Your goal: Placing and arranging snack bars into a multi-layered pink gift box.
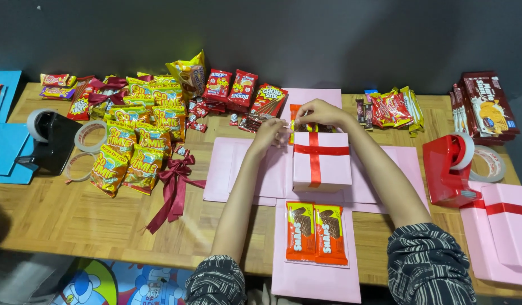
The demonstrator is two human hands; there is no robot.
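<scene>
A small pink box [322, 164] with a red ribbon cross stands in the middle of an unfolded pink cardboard sheet [233, 169]. Just behind the box, my left hand [268, 134] and my right hand [319, 112] are together on an orange and yellow snack packet [296, 116] that lies on the far flap. Both hands have fingers pinched at it. Two orange wafer packets [316, 232] lie side by side on the near flap.
A heap of yellow snack bags [138, 141] and red packets [230, 90] covers the table's left and back. Dark red bows [175, 183], tape rolls [88, 138], a black tape dispenser [52, 141], a red one [448, 169], brown boxes [487, 107], another pink box [501, 231].
</scene>
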